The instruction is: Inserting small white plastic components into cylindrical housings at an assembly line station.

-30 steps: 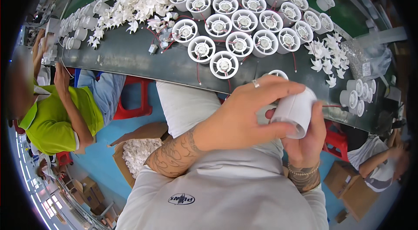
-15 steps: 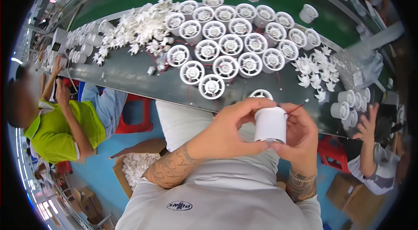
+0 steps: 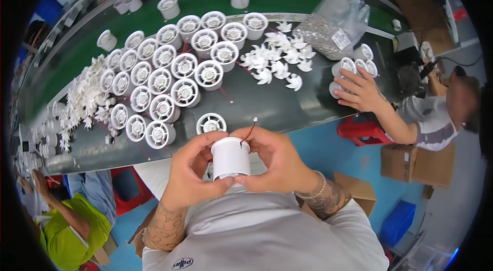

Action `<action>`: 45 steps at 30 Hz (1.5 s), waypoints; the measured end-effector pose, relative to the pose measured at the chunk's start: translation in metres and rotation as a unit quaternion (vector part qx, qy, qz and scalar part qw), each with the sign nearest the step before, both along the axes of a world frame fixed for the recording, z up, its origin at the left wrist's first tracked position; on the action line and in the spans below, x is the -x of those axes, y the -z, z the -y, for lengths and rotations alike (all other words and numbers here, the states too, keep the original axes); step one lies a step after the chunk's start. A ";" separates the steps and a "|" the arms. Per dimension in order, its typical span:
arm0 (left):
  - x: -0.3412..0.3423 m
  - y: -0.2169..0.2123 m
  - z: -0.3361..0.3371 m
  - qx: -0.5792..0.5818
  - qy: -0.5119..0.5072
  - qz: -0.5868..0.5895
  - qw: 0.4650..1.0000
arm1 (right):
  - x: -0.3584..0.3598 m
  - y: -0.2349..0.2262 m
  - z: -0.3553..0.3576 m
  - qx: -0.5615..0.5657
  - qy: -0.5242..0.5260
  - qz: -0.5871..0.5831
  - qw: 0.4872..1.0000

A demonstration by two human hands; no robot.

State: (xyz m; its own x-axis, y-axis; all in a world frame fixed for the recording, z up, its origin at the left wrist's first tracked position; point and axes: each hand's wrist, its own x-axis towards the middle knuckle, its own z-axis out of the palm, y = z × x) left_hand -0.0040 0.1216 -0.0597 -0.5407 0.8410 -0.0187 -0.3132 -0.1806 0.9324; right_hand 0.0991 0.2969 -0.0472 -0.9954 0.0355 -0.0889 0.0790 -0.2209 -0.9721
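Observation:
Between my hands is a white round fan housing (image 3: pixel 230 159), with a thin red and dark wire and small plug standing up at its right side. My left hand (image 3: pixel 192 171) wraps its left side, thumb low on the near edge. On the other side my right hand (image 3: pixel 275 160) grips it the same way, both thumb tips almost meeting. Just beyond lies another fan housing (image 3: pixel 211 123), partly behind my fingers. Farther off, several spoked fan housings (image 3: pixel 160 81) stand in rows on the dark work surface (image 3: pixel 267 112), some with red wires trailing.
A heap of white fan blades (image 3: pixel 84 91) lies at the left, and a smaller group of fan blades (image 3: pixel 277 58) at the right. Behind these sits a clear bag of small parts (image 3: pixel 328 37). A co-worker's hand (image 3: pixel 362 89) touches white housings at the right. A green belt (image 3: pixel 205 1) runs behind.
My view has swung to the right, so the table contents appear farther left. Both hands still hold the housing. The co-worker's hand at the right now reaches onto the housings there.

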 end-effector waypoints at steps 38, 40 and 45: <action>0.009 -0.032 -0.073 0.132 0.050 -0.376 0.916 | -0.032 0.014 -0.064 -0.119 0.301 0.074 0.943; 0.013 -0.043 -0.052 0.129 0.000 -0.355 0.926 | -0.028 0.024 -0.084 -0.492 0.364 0.065 0.788; 0.052 -0.054 0.008 0.039 -0.115 -0.417 0.901 | -0.083 0.081 -0.183 -0.766 0.389 0.013 0.512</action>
State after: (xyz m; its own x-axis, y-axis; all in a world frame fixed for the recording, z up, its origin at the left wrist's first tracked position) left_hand -0.0558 0.1136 -0.0059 -0.5541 0.7180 0.4212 0.5395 -0.0755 0.8386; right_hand 0.1824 0.4804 -0.1284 -0.6262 0.4685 0.6233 0.5634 0.8245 -0.0537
